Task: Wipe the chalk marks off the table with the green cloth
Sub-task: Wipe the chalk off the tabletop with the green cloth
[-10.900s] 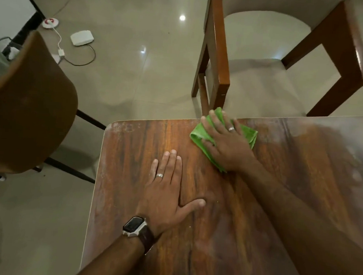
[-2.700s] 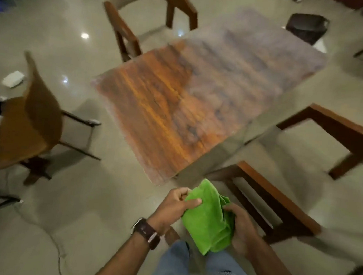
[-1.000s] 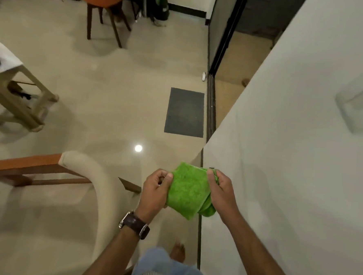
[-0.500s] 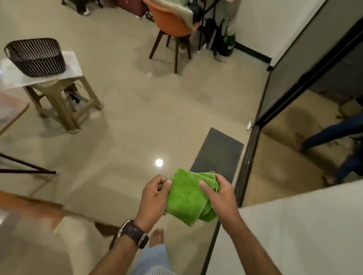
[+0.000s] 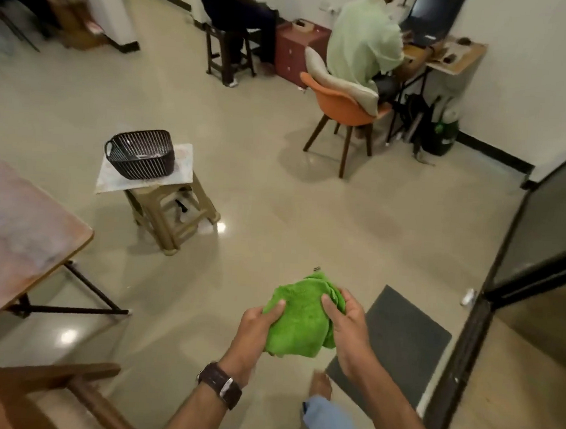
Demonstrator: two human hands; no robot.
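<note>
- The bunched green terry cloth [image 5: 301,318] is hanging in the air at about 6 o'clock in the view, above the pale glossy tiled floor [image 5: 275,214] and well apart from the worktop.
- The left hand [image 5: 256,328] is grasping the cloth's 9 o'clock edge, its thumb lying on top of the fabric; a dark brown leather wristwatch [image 5: 220,384] is sitting on that wrist.
- The right hand [image 5: 345,331] is gripping the cloth's 3 o'clock side, thumb pressing on top and fingers curling behind the folds.
- A bare foot [image 5: 321,384] and a light blue trouser leg [image 5: 323,419] are showing below the hands.
- A dark grey rectangular floor mat [image 5: 406,338] is lying at 4 o'clock, beside a black-framed doorway [image 5: 489,293].
- The brown wooden worktop [image 5: 19,228], hazy with pale chalky smears, is reaching in at 9 o'clock on black metal legs.
- A dark woven plastic basket [image 5: 141,154] is sitting on a beige plastic stool [image 5: 172,214] at 11 o'clock.
- At 1 o'clock a person in a pale green shirt [image 5: 365,42] is sitting on an orange shell chair [image 5: 343,107] at a small desk [image 5: 453,55].
</note>
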